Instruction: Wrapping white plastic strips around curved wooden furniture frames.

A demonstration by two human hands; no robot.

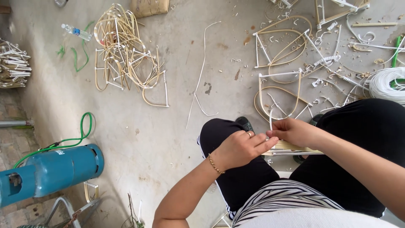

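While held level, bamboo frame (291,147) lengthwise left-right, both hands (240,148) pinching.

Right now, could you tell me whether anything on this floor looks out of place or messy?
Yes. Shavings and white offcuts litter the concrete floor at upper right, and a plastic bottle lies on its side at upper left. The left hand and right hand grip a cane frame.

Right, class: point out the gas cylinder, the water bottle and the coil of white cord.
Gas cylinder (63,169), head view, on its blue side.
Water bottle (76,32), head view, on the middle of the clear body.
Coil of white cord (386,85), head view, on the wound strands.
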